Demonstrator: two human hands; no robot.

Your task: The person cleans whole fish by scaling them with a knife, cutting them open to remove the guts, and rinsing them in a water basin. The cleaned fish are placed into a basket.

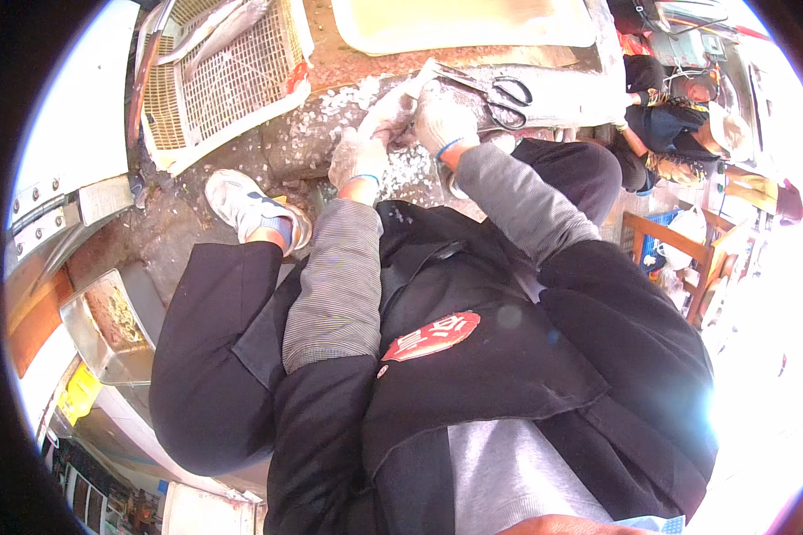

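Observation:
Both of my hands wear whitish knit gloves and are low over a wet ledge scattered with fish scales (408, 175). In my left hand (359, 157) is one end of a pale fish (389, 112), which slants up to the right. My right hand (443, 120) is closed at the fish's other side; whether it also grips a small tool is hidden. Just beyond my right hand lies a pair of scissors (502, 97) with black looped handles, its blades pointing left.
A plastic mesh basket (241, 83) holding long fish (224, 33) stands at upper left. A white tub (465, 48) of cloudy liquid is ahead. A metal container (104, 334) sits at lower left. Other people (676, 127) crouch at upper right, near a wooden frame (669, 237).

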